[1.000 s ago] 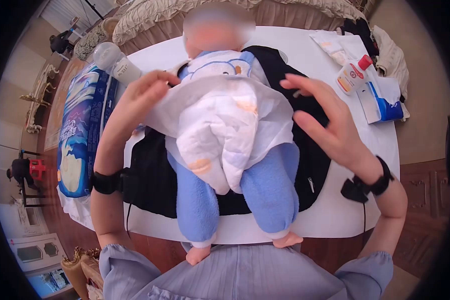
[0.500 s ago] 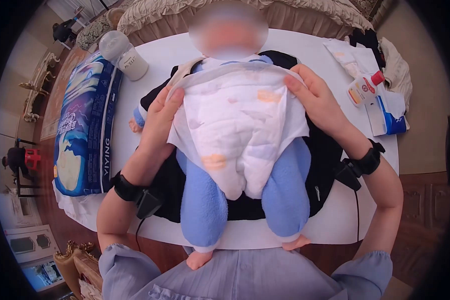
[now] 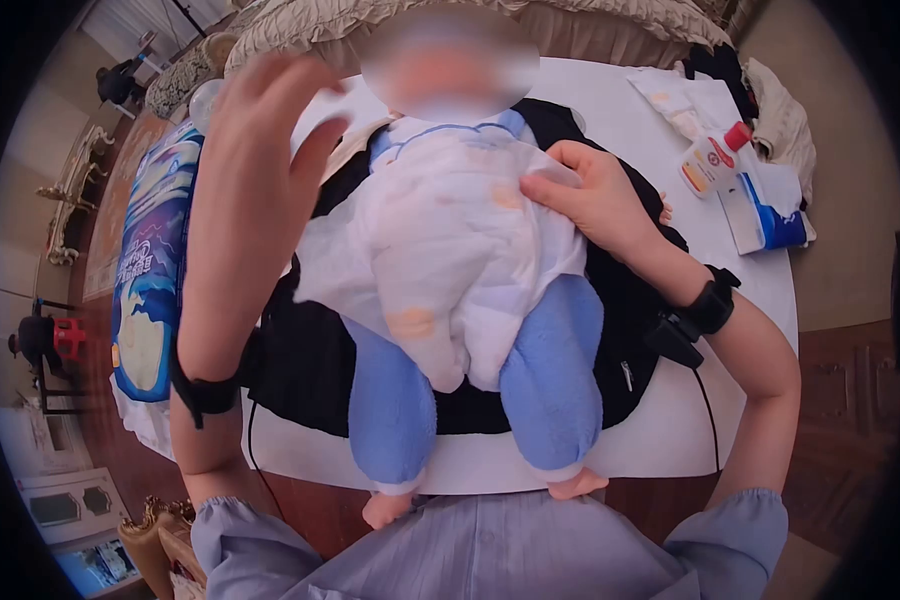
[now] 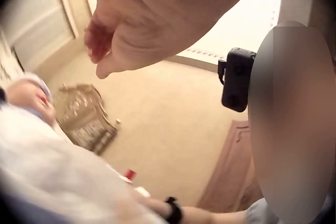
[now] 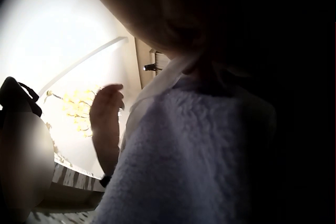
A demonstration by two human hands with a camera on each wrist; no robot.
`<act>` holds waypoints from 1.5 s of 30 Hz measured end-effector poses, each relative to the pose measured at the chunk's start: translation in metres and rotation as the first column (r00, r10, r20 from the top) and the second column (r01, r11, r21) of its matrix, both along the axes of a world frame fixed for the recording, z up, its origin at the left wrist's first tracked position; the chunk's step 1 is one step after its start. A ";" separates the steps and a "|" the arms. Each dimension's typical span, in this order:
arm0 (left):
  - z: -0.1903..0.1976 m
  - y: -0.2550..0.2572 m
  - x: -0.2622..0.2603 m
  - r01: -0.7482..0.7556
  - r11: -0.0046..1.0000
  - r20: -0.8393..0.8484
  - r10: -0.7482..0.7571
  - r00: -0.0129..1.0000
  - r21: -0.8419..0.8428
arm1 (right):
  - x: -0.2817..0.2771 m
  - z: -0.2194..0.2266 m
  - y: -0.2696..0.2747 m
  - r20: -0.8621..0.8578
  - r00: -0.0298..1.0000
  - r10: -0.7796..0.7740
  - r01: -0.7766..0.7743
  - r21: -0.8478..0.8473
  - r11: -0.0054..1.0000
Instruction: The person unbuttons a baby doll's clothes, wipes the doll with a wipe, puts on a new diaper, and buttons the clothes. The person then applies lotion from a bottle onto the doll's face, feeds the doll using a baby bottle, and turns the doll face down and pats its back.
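Observation:
A white diaper [image 3: 435,250] with pale orange patches lies over the belly and upper legs of a baby-like figure in a fuzzy blue outfit [image 3: 395,410]. My right hand [image 3: 602,205] pinches the diaper's upper right edge between thumb and fingers. Raised in the air over the upper left is my left hand [image 3: 255,150], holding nothing, its fingers loosely bent and the thumb apart. The left wrist view shows this left hand [image 4: 149,27] well off the diaper. On the left the diaper's side flap hangs loose. Fuzzy cloth [image 5: 178,155] fills the dark right wrist view.
Black cloth [image 3: 300,370] lies under the figure on a white table [image 3: 660,440]. To the left stands a blue diaper pack [image 3: 155,270], with a bottle [image 3: 205,105] mostly hidden behind my left hand. A red-capped bottle [image 3: 710,162] and a blue-white packet [image 3: 770,215] lie at right.
Both hands first hovered beside the diaper, then gripped its two upper corners and spread it. Now the left hand has let go and lifted up and left; the right still pinches its side.

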State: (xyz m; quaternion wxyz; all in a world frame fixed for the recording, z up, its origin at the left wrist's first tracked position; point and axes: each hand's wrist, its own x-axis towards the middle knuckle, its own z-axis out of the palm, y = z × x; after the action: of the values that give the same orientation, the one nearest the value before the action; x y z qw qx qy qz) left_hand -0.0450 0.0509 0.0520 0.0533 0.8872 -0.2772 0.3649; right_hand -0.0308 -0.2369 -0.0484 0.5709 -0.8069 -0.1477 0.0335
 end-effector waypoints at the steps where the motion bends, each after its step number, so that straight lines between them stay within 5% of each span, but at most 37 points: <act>1: 0.013 -0.025 -0.002 0.202 0.964 -0.166 -0.230 0.959 -0.171 | 0.000 0.000 0.000 0.002 1.000 -0.008 0.008 0.002 1.000; 2: 0.018 -0.051 -0.002 0.354 0.862 -0.281 -0.464 0.840 -0.364 | 0.000 -0.001 0.000 0.018 1.000 -0.006 0.006 0.001 1.000; 5: -0.012 -0.107 0.011 0.298 0.941 -0.588 -0.332 0.738 -0.157 | -0.002 -0.002 -0.001 0.098 0.994 -0.044 0.048 -0.038 0.998; 7: -0.046 -0.112 0.023 0.290 0.920 -0.588 -0.391 0.708 -0.263 | -0.006 0.000 -0.009 0.150 0.984 -0.099 0.110 -0.065 0.992; 10: -0.051 -0.113 0.022 0.294 0.876 -0.576 -0.474 0.666 -0.382 | -0.009 0.003 -0.030 -0.171 0.985 -0.027 0.062 0.202 0.977; 15: -0.051 -0.106 0.029 0.288 0.905 -0.712 -0.425 0.559 -0.314 | -0.024 0.021 -0.046 -0.287 0.946 0.149 0.049 0.582 0.811; 17: -0.054 -0.100 0.037 -0.018 0.814 -0.778 -0.548 0.308 -0.581 | -0.027 0.016 -0.057 -0.296 0.930 0.218 0.037 0.664 0.747; 20: -0.057 -0.097 0.034 -0.132 0.686 -0.689 -0.662 0.294 -0.715 | -0.032 0.002 -0.056 -0.107 0.986 0.125 -0.100 0.214 0.972; 21: -0.058 -0.096 0.035 -0.237 0.579 -0.625 -0.735 0.261 -0.780 | -0.035 0.001 -0.062 0.080 0.982 0.168 -0.165 -0.044 0.985; 24: -0.055 -0.095 0.038 -0.230 0.567 -0.608 -0.767 0.204 -0.791 | -0.048 0.000 -0.056 0.184 0.969 0.163 -0.109 -0.274 0.955; 26: -0.054 -0.095 0.036 -0.230 0.584 -0.624 -0.757 0.193 -0.779 | -0.055 -0.009 -0.050 0.495 0.840 0.222 0.079 -0.515 0.854; 27: -0.054 -0.096 0.036 -0.233 0.571 -0.613 -0.767 0.188 -0.787 | -0.054 -0.010 -0.047 0.497 0.839 0.222 0.077 -0.513 0.855; 30: -0.052 -0.096 0.036 -0.232 0.556 -0.597 -0.782 0.180 -0.798 | -0.049 -0.005 -0.038 0.794 0.471 0.385 0.324 -0.562 0.761; 31: -0.052 -0.096 0.035 -0.228 0.550 -0.589 -0.789 0.175 -0.804 | -0.044 -0.002 -0.039 0.793 0.468 0.389 0.320 -0.563 0.762; 33: -0.054 -0.096 0.036 -0.234 0.543 -0.585 -0.790 0.183 -0.807 | -0.032 0.002 -0.040 0.886 0.027 0.463 0.395 -0.435 0.809; 35: -0.054 -0.096 0.037 -0.238 0.538 -0.581 -0.792 0.188 -0.809 | -0.025 -0.002 -0.038 0.898 -0.002 0.441 0.380 -0.407 0.831; 38: -0.052 -0.097 0.038 -0.195 0.606 -0.635 -0.753 0.171 -0.771 | -0.031 0.000 -0.039 0.842 0.498 0.207 0.402 -0.436 0.805; 39: -0.052 -0.098 0.039 -0.197 0.623 -0.652 -0.738 0.175 -0.757 | -0.035 0.002 -0.039 0.842 0.496 0.214 0.398 -0.439 0.806; 41: -0.053 -0.098 0.039 -0.203 0.636 -0.667 -0.723 0.183 -0.745 | -0.042 0.012 -0.036 0.440 0.896 0.062 0.161 -0.452 0.877; 42: -0.053 -0.098 0.040 -0.197 0.638 -0.667 -0.725 0.175 -0.745 | -0.043 0.014 -0.035 0.125 0.992 -0.005 0.054 -0.387 0.920; 43: -0.053 -0.098 0.041 -0.188 0.641 -0.667 -0.726 0.165 -0.744 | -0.045 0.017 -0.036 0.125 0.992 -0.004 0.053 -0.388 0.920; 45: -0.054 -0.098 0.041 -0.184 0.628 -0.654 -0.738 0.165 -0.756 | -0.051 0.027 -0.043 -0.216 0.976 -0.029 -0.029 -0.262 0.964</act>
State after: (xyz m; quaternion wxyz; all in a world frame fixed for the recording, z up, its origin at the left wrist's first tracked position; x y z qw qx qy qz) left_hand -0.0039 -0.0471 -0.0022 0.6157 0.7339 -0.1992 -0.2067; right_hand -0.0817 -0.2796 -0.0218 0.4711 -0.8672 -0.0784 0.1411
